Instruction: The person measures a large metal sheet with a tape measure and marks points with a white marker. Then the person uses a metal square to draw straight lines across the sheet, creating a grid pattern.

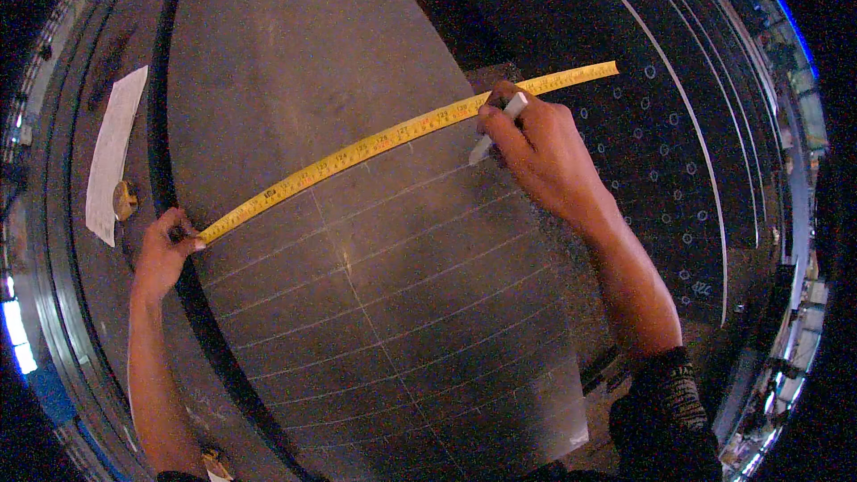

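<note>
In the head view, a long yellow measuring tape (pixel 384 138) stretches across a large grey metal sheet (pixel 357 286) scored with pale chalk lines. The left hand (pixel 165 250) is closed on the tape's end, pinning it at the sheet's left edge. The right hand (pixel 536 147) presses the tape down farther along, its fingers clamped around a white chalk marker (pixel 498 128) whose tip points at the sheet. A white paper sheet (pixel 113 152) lies well apart, at the left.

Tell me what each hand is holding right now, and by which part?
Left hand pins the yellow tape measure by its end at the sheet's edge; right hand grips a white marker mid-body.
</note>
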Tool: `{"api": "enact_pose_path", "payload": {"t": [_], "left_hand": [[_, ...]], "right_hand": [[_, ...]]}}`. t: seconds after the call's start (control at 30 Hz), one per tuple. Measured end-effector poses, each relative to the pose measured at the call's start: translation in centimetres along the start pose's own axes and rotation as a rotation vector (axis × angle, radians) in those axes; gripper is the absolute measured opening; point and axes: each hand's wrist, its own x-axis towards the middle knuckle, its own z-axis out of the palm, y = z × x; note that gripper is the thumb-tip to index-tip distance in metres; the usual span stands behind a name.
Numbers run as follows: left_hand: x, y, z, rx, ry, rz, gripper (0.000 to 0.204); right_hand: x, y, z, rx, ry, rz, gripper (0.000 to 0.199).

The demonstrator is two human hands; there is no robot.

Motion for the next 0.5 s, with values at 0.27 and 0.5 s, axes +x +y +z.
{"api": "enact_pose_path", "payload": {"t": [0.27,0.5], "left_hand": [[0.2,-6.4,1.3,0.079,0.119,0.047,0.026],[-0.1,-0.6,0.4,-0.03,-0.017,-0.064,0.024]], "right_hand": [[1.5,5.0,2.8,0.236,0.046,-0.076,0.036],[1.6,6.0,4.0,0.147,0.066,-0.139,0.036]]}}
